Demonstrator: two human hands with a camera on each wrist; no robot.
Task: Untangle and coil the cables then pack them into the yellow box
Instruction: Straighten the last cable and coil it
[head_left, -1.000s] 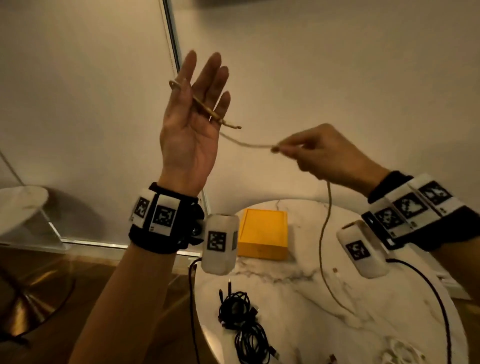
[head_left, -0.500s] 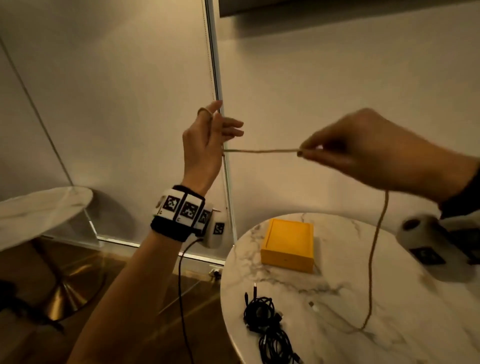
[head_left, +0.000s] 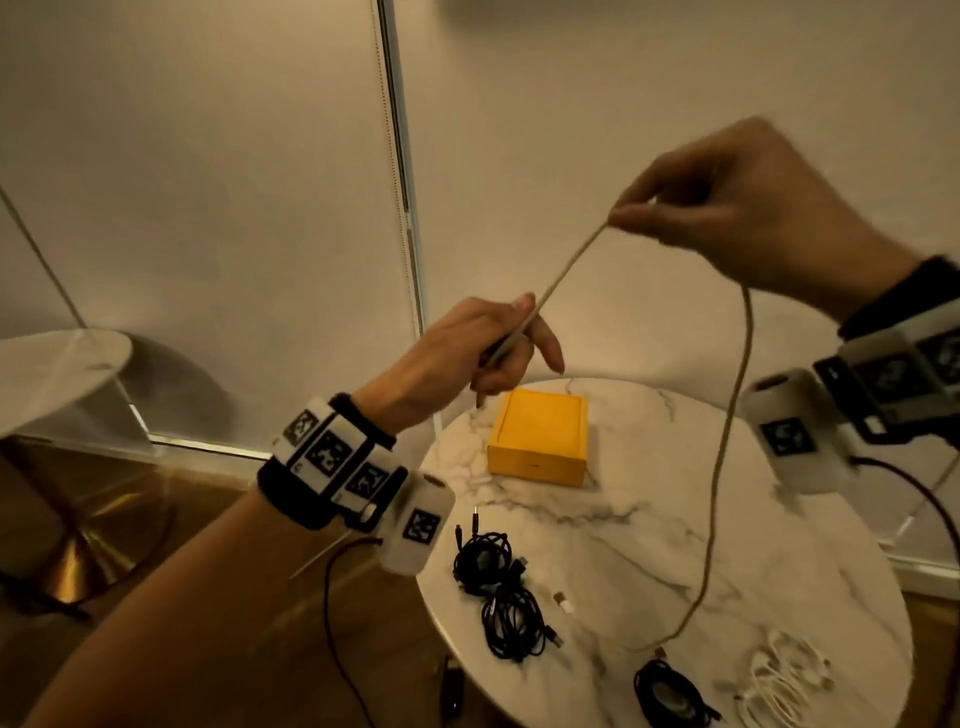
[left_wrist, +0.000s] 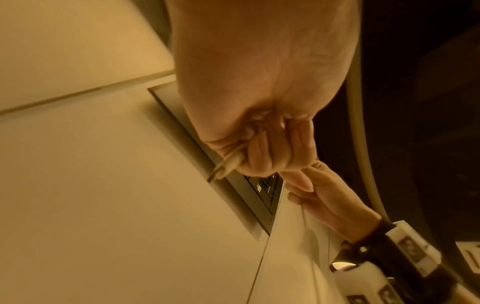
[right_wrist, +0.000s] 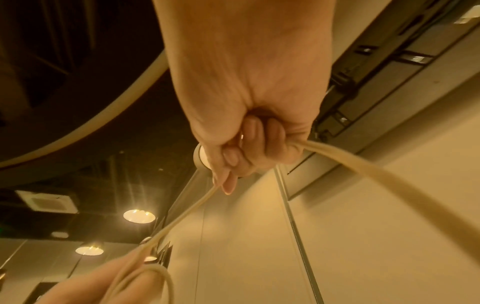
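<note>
A beige braided cable (head_left: 569, 262) runs taut between my two raised hands. My left hand (head_left: 498, 348) grips its plug end, curled fingers (left_wrist: 262, 152) closed over it and the plug tip (left_wrist: 221, 168) poking out. My right hand (head_left: 644, 210) pinches the cable higher up, at the right. From that pinch the rest of the cable (right_wrist: 389, 176) hangs down in a long loop to the marble table (head_left: 649, 519). The closed yellow box (head_left: 540, 436) sits at the table's far side, below my left hand.
On the near side of the table lie tangled black cables (head_left: 498, 587), a coiled black cable (head_left: 670, 696) and a white cable (head_left: 784, 686). A small white plug (head_left: 563, 603) lies between them. A second round table (head_left: 57, 374) stands at the left, over a wooden floor.
My left hand has dropped from head height to just above the yellow box and turned over. My right hand has risen, so the cable now slants up to the right.
</note>
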